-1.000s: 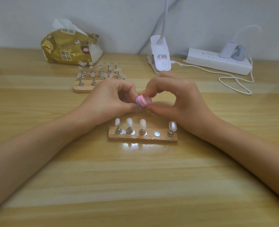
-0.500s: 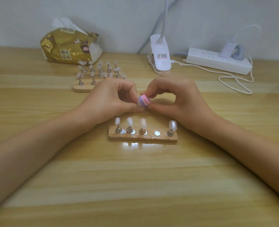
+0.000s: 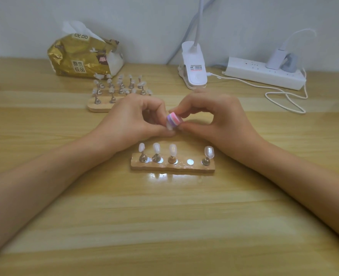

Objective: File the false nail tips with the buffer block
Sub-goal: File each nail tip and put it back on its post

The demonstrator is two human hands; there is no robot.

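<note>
My right hand (image 3: 216,118) pinches a small pink, white and purple buffer block (image 3: 173,120) between thumb and fingers. My left hand (image 3: 132,121) pinches a pale false nail tip (image 3: 169,127) whose end lies against the block. Both hands meet just behind a wooden holder (image 3: 172,167). On it stand several nail tips on metal pegs (image 3: 156,149); the fourth magnet spot (image 3: 190,161) is bare.
A second wooden stand (image 3: 102,105) with several nail tips sits behind my left hand. Further back lie a gold tissue pack (image 3: 81,56), a white clip lamp (image 3: 194,66) and a power strip (image 3: 264,74) with a looped white cable (image 3: 286,100).
The buffer block has shifted slightly up against the nail tip, a small filing stroke. Both hands stay in place behind the holder.
</note>
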